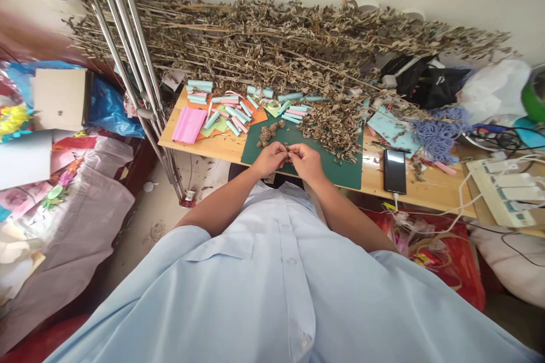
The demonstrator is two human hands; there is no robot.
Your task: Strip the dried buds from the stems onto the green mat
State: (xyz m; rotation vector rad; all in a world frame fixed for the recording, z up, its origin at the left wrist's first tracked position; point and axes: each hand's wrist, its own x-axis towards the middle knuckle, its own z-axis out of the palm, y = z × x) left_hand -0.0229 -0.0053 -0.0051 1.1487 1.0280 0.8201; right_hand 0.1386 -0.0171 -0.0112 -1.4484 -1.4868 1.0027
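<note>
The left hand (268,160) and right hand (307,161) meet, their fingertips pinching a small dried leaf scrap (288,149) just above a green cutting mat (340,173). At eleven o'clock sits a clump of curled brown bits (268,133); at one o'clock, crumbled dried leaves (330,127). Pastel paper tubes (225,108) lie at ten o'clock, a phone (395,171) at three, both on a wooden table (200,144).

Rough dried leaves (330,127), glossy wood table (426,184)
</note>
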